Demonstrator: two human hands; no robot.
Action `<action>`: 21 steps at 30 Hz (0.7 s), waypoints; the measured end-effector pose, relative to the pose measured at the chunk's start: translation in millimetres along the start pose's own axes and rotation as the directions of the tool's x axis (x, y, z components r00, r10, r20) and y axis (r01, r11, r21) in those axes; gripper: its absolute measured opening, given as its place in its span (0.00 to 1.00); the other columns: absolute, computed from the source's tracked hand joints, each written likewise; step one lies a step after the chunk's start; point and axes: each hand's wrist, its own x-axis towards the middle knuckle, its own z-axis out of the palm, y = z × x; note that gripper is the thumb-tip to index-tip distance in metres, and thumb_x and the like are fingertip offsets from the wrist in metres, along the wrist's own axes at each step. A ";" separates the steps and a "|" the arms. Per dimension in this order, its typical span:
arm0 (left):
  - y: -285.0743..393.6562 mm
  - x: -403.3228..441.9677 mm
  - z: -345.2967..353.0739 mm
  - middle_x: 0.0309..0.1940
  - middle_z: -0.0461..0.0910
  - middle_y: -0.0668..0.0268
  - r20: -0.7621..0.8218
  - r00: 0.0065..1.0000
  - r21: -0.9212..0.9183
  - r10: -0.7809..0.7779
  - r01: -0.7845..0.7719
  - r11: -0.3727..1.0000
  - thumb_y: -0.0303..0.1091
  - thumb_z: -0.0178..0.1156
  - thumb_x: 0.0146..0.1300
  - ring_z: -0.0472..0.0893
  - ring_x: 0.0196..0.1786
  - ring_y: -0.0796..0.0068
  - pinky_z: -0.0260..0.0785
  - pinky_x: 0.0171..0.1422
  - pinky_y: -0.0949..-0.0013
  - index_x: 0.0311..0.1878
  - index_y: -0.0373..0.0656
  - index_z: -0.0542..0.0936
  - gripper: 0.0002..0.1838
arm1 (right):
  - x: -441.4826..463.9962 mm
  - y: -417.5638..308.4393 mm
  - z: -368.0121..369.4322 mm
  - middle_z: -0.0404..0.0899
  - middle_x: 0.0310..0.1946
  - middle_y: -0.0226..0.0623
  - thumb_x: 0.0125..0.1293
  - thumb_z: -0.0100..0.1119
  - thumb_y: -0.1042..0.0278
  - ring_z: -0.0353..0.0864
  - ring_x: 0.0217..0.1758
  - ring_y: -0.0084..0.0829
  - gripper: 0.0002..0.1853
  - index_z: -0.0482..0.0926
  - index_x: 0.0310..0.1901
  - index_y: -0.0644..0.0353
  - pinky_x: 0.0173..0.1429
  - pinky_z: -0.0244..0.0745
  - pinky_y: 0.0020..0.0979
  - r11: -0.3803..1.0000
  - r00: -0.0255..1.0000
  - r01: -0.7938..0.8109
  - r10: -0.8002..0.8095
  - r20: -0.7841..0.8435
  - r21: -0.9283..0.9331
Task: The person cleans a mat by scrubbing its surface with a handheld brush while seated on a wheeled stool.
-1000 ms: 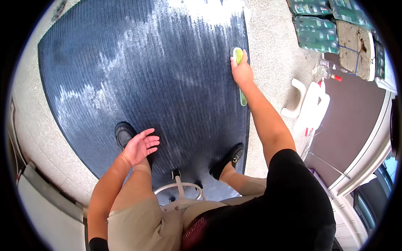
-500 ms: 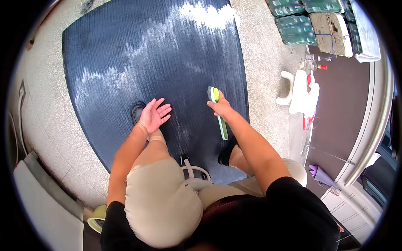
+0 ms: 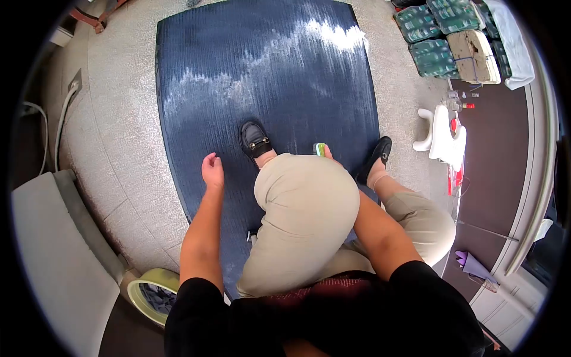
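A dark ribbed mat (image 3: 267,77) lies under my feet, with a jagged band of white foam or powder (image 3: 339,37) across its far part. My right hand (image 3: 328,153) is mostly hidden behind my raised knee. It grips a green-and-white scrub brush (image 3: 320,149), of which only the head end shows above the knee. To the left, my left hand (image 3: 213,171) hangs over the mat with nothing in it, its fingers loosely curled and the thumb apart. A black shoe (image 3: 254,138) is planted on the mat between the hands.
At the right, a white plastic stool (image 3: 441,138) lies tipped on the floor. Beyond it are packs of green bottles (image 3: 433,58) and a tied bundle (image 3: 473,56). A yellow-green basin (image 3: 157,276) holding dark cloth stands at lower left, beside a grey-padded seat (image 3: 65,238).
My knee has swung up in front of my right arm, covering most of the hand and brush. My left hand has turned from palm-up spread to loosely curled. The view has shifted left.
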 end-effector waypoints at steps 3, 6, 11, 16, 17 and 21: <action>2.5 -26.3 -44.1 0.60 0.67 0.51 -0.216 0.976 0.442 0.042 0.059 0.895 0.40 0.62 0.56 0.66 0.64 0.51 0.58 0.70 0.56 0.62 0.43 0.71 0.30 | -2.2 -24.0 -9.9 0.80 0.46 0.51 0.68 0.47 0.55 0.80 0.49 0.48 0.39 0.38 0.74 0.44 0.52 0.72 0.45 0.999 1.000 0.027 -0.027 0.013 -0.021; -22.7 -22.7 -49.8 0.72 0.50 0.48 -0.285 0.937 0.488 -0.202 0.323 0.811 0.56 0.63 0.53 0.53 0.73 0.44 0.51 0.74 0.55 0.71 0.44 0.59 0.47 | -15.0 -61.3 -14.3 0.80 0.45 0.50 0.68 0.47 0.55 0.80 0.48 0.49 0.37 0.41 0.74 0.42 0.52 0.73 0.46 0.995 0.999 0.047 -0.047 0.007 -0.092; 3.3 -15.4 -3.6 0.75 0.31 0.47 -0.243 0.785 0.455 -0.570 0.611 0.648 0.75 0.58 0.45 0.36 0.76 0.39 0.41 0.75 0.41 0.75 0.44 0.42 0.64 | 29.2 -53.1 14.4 0.80 0.35 0.54 0.68 0.49 0.58 0.81 0.38 0.51 0.37 0.42 0.74 0.41 0.45 0.74 0.48 0.970 0.975 0.179 -0.197 -0.101 -0.162; 1.6 -9.6 30.9 0.74 0.22 0.44 -0.423 0.710 0.566 -0.563 0.692 0.448 0.81 0.55 0.41 0.28 0.75 0.35 0.36 0.72 0.32 0.74 0.39 0.29 0.73 | 93.5 -71.8 -26.8 0.79 0.33 0.52 0.69 0.49 0.57 0.81 0.36 0.51 0.35 0.44 0.74 0.37 0.43 0.75 0.48 0.926 0.958 0.245 -0.277 -0.076 -0.289; -2.4 -10.2 32.2 0.73 0.22 0.42 -0.422 0.734 0.565 -0.531 0.672 0.479 0.81 0.55 0.41 0.28 0.74 0.33 0.35 0.72 0.32 0.73 0.39 0.28 0.73 | 113.4 -83.6 -37.9 0.79 0.33 0.52 0.69 0.49 0.56 0.81 0.36 0.51 0.36 0.44 0.74 0.37 0.43 0.75 0.48 0.911 0.952 0.255 -0.296 -0.082 -0.324; -11.6 -4.9 31.3 0.73 0.21 0.41 -0.420 0.713 0.598 -0.561 0.682 0.420 0.80 0.56 0.41 0.27 0.74 0.33 0.35 0.72 0.32 0.73 0.40 0.25 0.74 | 223.0 -177.1 -111.8 0.81 0.37 0.54 0.70 0.43 0.53 0.81 0.41 0.52 0.35 0.41 0.74 0.44 0.48 0.74 0.48 0.945 0.944 0.203 -0.258 -0.203 -0.258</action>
